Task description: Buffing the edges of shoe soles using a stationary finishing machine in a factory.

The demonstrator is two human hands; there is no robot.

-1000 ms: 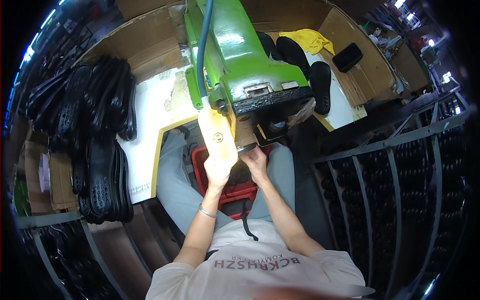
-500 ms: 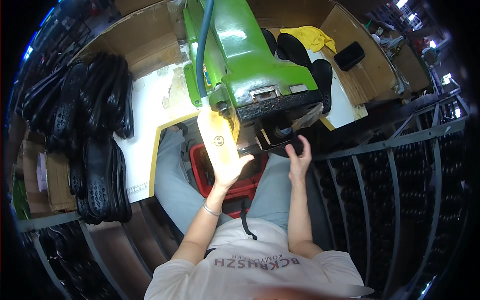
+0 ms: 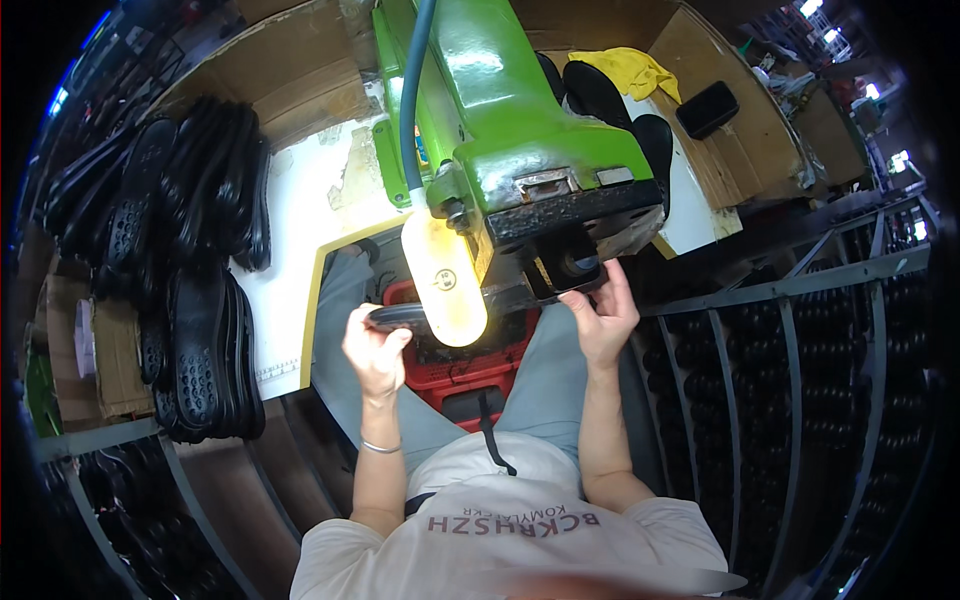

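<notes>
A black shoe sole (image 3: 397,317) lies sideways under the head of a green machine (image 3: 545,130). My left hand (image 3: 374,358) grips its left end between thumb and fingers. On the other side, my right hand (image 3: 607,322) is closed at the sole's right end, close below the machine's dark working part (image 3: 560,265). A lit, long oval lamp (image 3: 442,285) on a blue-grey hose hangs in front and hides the middle of the sole. The fingertips of my right hand are partly hidden by the machine.
Stacked black soles (image 3: 205,350) stand on the white table (image 3: 285,310) at left. A red basket (image 3: 480,375) sits between my legs. Further soles (image 3: 653,165), a yellow cloth (image 3: 630,72) and a black phone-like object (image 3: 707,110) lie right of the machine. A metal rack (image 3: 790,380) flanks me.
My left hand has moved left and down from behind the lamp and now grips the sole's left end. My right hand has closed at its right end. The view has shifted slightly.
</notes>
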